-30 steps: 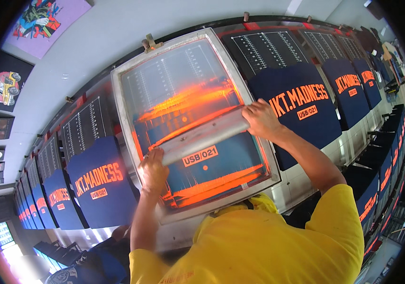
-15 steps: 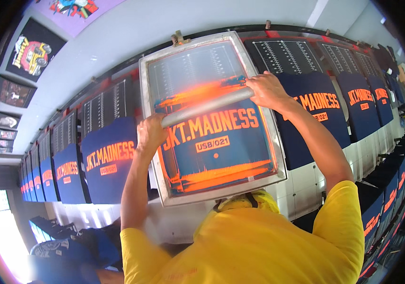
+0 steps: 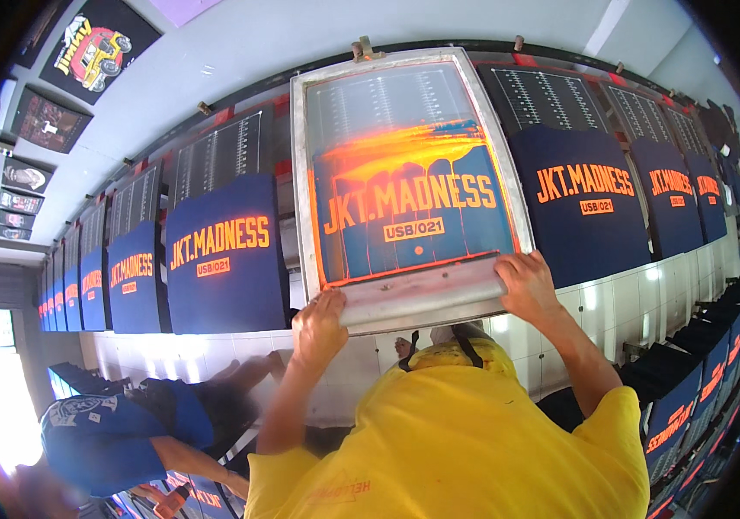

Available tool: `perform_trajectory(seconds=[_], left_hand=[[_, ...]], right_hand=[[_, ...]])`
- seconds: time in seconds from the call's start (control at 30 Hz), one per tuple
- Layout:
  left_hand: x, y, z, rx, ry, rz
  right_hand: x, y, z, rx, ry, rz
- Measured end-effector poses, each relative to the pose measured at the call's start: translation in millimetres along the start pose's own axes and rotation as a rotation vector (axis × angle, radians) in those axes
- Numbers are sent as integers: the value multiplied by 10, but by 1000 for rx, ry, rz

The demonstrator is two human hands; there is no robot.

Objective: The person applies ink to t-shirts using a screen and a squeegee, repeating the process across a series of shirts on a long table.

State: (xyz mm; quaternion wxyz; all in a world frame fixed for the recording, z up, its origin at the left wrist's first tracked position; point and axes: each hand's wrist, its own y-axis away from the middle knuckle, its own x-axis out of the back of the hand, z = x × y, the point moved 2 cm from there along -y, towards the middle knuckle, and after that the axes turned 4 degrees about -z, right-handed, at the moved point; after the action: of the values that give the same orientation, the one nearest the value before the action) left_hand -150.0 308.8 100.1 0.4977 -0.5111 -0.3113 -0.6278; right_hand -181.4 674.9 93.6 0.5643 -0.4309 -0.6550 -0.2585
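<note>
A long grey squeegee [image 3: 429, 291] lies across the near end of a silk-screen frame [image 3: 302, 173] with a pale metal rim. Gripping its left end, my left hand [image 3: 320, 329] has its fingers closed over the bar. At the other end my right hand [image 3: 527, 285] is wrapped round it, close to the frame's right rim. Orange ink [image 3: 404, 143] is smeared in a band across the upper part of the mesh, and thin orange streaks run down towards the squeegee. Through the mesh shows a dark blue panel with orange lettering.
Printed dark blue fabric panels [image 3: 218, 298] lie on black boards in a row on both sides. More printed panels [image 3: 677, 415] stand behind me on the right. A person in a blue shirt [image 3: 128, 428] bends at the lower left, an orange tool [image 3: 171, 502] near their hand.
Both hands have drawn the squeegee from the upper part of the screen to its near end. The ink band stays higher up. The person in blue shows more fully.
</note>
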Motion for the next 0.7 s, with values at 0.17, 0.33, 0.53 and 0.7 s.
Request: perform_trajectory(seconds=[0.17, 0.33, 0.53, 0.7], left_hand=[[-191, 237, -18, -33, -53, -44], [-354, 137, -193, -101, -83, 62], [-359, -539, -516, -132, -97, 33], [-322, -1292, -802, -174, -96, 77]], right_hand=[[-95, 249, -132, 1, 8, 39], [-247, 158, -34, 13, 66, 11], [-264, -486, 275, 21, 137, 9], [-293, -1130, 650, 25, 129, 40]])
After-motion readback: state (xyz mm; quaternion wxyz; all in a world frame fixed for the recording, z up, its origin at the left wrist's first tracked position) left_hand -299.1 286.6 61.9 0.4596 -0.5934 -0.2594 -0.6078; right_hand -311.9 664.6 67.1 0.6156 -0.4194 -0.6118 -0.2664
